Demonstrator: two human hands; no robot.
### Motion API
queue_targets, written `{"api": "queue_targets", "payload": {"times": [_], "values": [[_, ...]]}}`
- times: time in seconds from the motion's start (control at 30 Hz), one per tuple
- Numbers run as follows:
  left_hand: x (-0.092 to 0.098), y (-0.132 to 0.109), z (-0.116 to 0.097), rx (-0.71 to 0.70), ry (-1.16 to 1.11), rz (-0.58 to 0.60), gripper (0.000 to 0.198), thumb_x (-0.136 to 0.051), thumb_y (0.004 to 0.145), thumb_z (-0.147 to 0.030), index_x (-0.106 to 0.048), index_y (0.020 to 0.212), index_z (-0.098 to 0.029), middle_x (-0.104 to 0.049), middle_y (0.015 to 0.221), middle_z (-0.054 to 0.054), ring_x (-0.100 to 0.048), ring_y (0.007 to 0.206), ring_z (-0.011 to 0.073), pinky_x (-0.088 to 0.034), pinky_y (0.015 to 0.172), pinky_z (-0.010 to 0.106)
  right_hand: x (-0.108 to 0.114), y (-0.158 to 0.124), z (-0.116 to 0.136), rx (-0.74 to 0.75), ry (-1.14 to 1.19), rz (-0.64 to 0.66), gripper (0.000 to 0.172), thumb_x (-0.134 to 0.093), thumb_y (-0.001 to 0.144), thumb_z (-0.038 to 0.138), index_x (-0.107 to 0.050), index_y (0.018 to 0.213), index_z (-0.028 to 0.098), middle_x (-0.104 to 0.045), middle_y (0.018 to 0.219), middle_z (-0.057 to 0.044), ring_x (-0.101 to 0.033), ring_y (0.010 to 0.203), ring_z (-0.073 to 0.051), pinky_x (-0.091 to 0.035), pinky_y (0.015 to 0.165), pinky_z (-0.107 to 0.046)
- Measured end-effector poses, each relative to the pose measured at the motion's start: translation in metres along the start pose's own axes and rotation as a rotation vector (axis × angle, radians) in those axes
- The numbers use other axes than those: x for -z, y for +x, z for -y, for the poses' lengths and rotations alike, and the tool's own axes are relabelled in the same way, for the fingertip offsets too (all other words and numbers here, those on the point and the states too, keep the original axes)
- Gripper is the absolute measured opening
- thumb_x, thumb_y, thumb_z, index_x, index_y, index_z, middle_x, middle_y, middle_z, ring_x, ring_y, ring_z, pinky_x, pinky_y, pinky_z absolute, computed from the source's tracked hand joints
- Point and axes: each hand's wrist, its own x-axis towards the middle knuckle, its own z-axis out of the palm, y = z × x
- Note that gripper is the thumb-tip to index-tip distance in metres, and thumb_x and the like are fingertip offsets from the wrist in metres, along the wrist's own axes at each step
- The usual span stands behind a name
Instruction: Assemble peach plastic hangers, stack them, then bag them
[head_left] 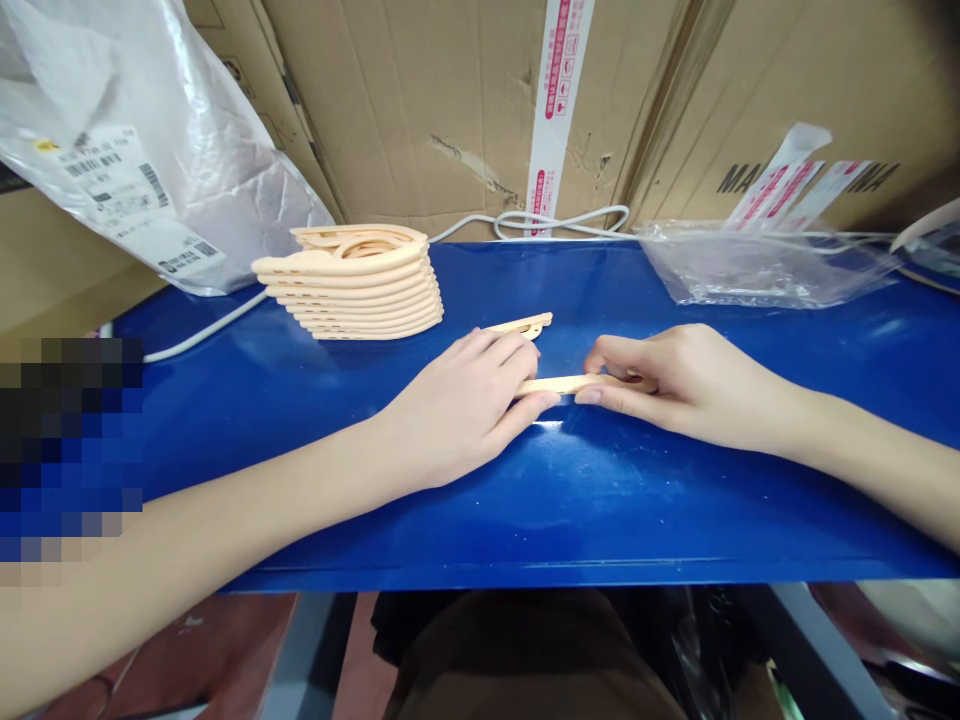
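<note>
A cream-coloured plastic piece lies low over the blue tabletop, gripped near its middle by both hands. My left hand is closed on its left part, with the thumb along the near edge. The thumb and fingers of my right hand pinch its right part. Beyond my left fingers a slim end with a small loop sticks out; whether it belongs to the same piece is hidden. A neat stack of several cream plastic pieces stands at the back left, apart from both hands.
The blue table has its front edge near my body. Cardboard boxes line the back. A white plastic bag with labels leans at the left. A clear bag lies at the back right. A white cable runs along the back.
</note>
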Motion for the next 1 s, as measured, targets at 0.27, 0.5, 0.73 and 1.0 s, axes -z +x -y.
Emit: {"api": "queue_targets", "payload": {"times": [0.27, 0.5, 0.73, 1.0], "values": [[0.002, 0.001, -0.001, 0.107, -0.190, -0.004, 0.023, -0.039, 0.102, -0.035, -0.053, 0.096, -0.018, -0.060, 0.119, 0.006, -0.050, 0.117, 0.0233, -0.035, 0.105, 0.050, -0.003, 0.000, -0.001, 0.110, 0.187, 0.062, 0.035, -0.057, 0.088, 0.055, -0.059, 0.081, 0.021, -0.042, 0.052, 0.007, -0.038, 0.045, -0.009, -0.029, 0.048, -0.023], [0.001, 0.001, 0.004, 0.117, -0.254, -0.056, 0.010, -0.047, 0.091, -0.011, -0.055, 0.092, -0.017, -0.061, 0.108, 0.005, -0.053, 0.102, 0.0209, -0.042, 0.087, 0.037, -0.001, 0.001, 0.002, 0.151, 0.245, 0.113, 0.030, -0.061, 0.087, 0.049, -0.062, 0.081, 0.020, -0.050, 0.062, 0.005, -0.041, 0.052, -0.008, -0.033, 0.052, -0.022], [-0.001, 0.003, 0.011, 0.185, -0.376, -0.115, 0.015, -0.051, 0.086, -0.004, -0.057, 0.085, -0.017, -0.061, 0.101, 0.003, -0.054, 0.101, 0.0190, -0.045, 0.085, 0.033, -0.003, 0.001, 0.001, 0.260, 0.305, 0.114, 0.012, -0.064, 0.081, 0.021, -0.065, 0.092, 0.018, -0.060, 0.080, 0.002, -0.053, 0.071, -0.010, -0.039, 0.066, -0.022], [-0.003, 0.003, 0.014, 0.181, -0.321, -0.165, 0.009, -0.060, 0.088, -0.010, -0.058, 0.086, -0.018, -0.061, 0.108, 0.002, -0.054, 0.105, 0.0186, -0.047, 0.086, 0.031, -0.002, 0.001, 0.003, 0.327, 0.317, 0.122, 0.014, -0.059, 0.076, 0.010, -0.064, 0.086, 0.018, -0.060, 0.084, 0.001, -0.051, 0.080, -0.013, -0.038, 0.078, -0.028]]}}
